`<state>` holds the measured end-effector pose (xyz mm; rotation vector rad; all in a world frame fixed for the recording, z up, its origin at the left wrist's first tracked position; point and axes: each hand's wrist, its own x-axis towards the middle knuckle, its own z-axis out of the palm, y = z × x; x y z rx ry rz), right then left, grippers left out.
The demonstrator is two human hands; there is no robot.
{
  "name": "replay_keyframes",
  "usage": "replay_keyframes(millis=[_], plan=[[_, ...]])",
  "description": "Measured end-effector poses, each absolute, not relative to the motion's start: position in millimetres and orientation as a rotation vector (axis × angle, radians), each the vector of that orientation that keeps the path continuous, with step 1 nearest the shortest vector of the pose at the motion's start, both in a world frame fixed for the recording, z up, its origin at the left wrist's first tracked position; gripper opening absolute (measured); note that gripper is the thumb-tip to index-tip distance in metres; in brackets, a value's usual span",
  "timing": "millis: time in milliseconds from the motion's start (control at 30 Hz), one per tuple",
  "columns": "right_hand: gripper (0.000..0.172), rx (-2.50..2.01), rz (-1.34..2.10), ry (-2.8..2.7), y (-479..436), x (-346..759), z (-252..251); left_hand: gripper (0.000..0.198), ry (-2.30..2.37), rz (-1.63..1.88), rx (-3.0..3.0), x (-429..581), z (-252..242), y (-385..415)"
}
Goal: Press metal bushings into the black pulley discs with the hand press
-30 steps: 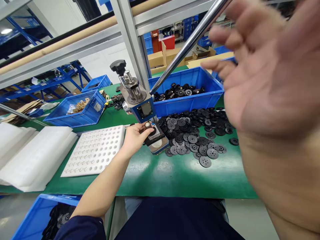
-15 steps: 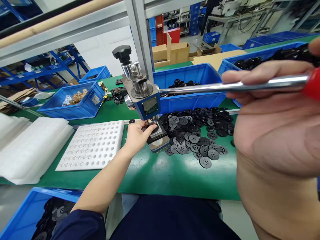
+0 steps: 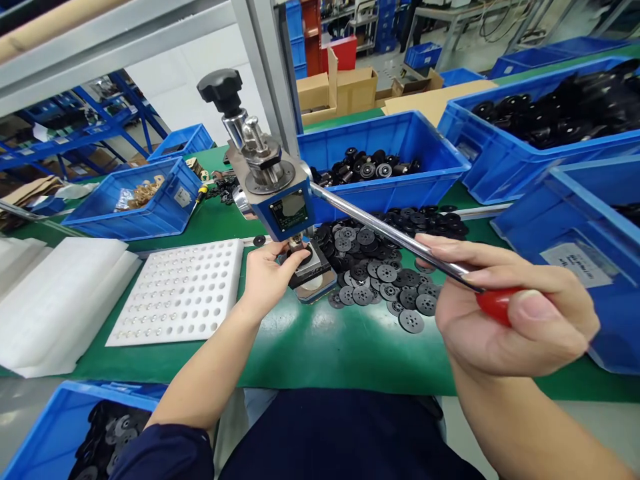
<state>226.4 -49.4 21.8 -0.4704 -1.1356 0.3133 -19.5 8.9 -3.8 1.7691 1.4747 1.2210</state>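
We found a green bench (image 3: pixel 350 353) running across the whole station, with blue bins round it: one at the right edge (image 3: pixel 600 313), one behind it heaped with black parts (image 3: pixel 525 173), one behind the middle of the bench holding fewer black parts (image 3: pixel 390 190), one at the far left with brass-coloured pieces (image 3: pixel 150 213), and one below the near edge with black discs in it (image 3: pixel 50 413). White foam sheets (image 3: pixel 55 300) lay stacked at the left, and just beside them lay a white perforated tray (image 3: pixel 185 293). The hand press (image 3: pixel 285 207) stood near the middle of the bench, between the tray and a loose pile of black discs (image 3: pixel 385 267). It was topped by a black knob (image 3: pixel 220 87). Its steel lever (image 3: pixel 380 233) slanted down to the right over the pile. The right hand (image 3: pixel 510 327) was closed firmly about the lever's end, thumb pressed over the red knob (image 3: pixel 495 303) and fingers laid along the shaft. The left hand (image 3: pixel 265 277) rested at the press base (image 3: pixel 315 283), just below the ram, with its fingertips drawn close together on a small dark part (image 3: pixel 305 257) seated there. We could not determine whether they pinched that part or merely steadied it.
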Motion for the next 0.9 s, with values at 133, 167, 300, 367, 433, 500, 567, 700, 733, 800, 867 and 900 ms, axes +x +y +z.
replay_keyframes(millis=[133, 167, 300, 367, 433, 500, 567, 700, 733, 800, 867, 900], plan=[[0.032, -0.378, 0.212, -1.122, -44, 222, 20, 0.022, 1.52, 1.268, 1.76, -18, -5, 8], [0.031, -0.375, 0.168, -1.114, -42, 221, 22, 0.022, 1.53, 1.29, 1.756, -18, -6, 8], [0.029, -0.426, 0.076, -1.13, -41, 220, 26, 0.022, 1.549, 1.332, 1.745, -18, -8, 7], [0.031, -0.502, 0.058, -1.134, -43, 221, 17, 0.022, 1.548, 1.34, 1.751, -18, -9, 7], [0.033, -0.574, 0.018, -1.141, -44, 222, 2, 0.023, 1.557, 1.346, 1.755, -19, -11, 8], [0.036, -0.629, -0.003, -1.162, -42, 223, -17, 0.024, 1.575, 1.347, 1.756, -19, -12, 8], [0.038, -0.633, -0.011, -1.185, -39, 223, -33, 0.024, 1.587, 1.354, 1.757, -19, -13, 7], [0.038, -0.575, -0.026, -1.212, -33, 225, -44, 0.025, 1.585, 1.372, 1.739, -18, -14, 7], [0.037, -0.573, -0.036, -1.226, -32, 226, -43, 0.025, 1.581, 1.377, 1.729, -18, -14, 8], [0.035, -0.598, -0.06, -1.253, -33, 229, -41, 0.026, 1.573, 1.383, 1.708, -18, -14, 8], [0.031, -0.64, -0.084, -1.257, -34, 231, -41, 0.028, 1.574, 1.386, 1.692, -18, -15, 9], [0.03, -0.656, -0.094, -1.25, -34, 231, -43, 0.029, 1.577, 1.383, 1.689, -18, -15, 9]])
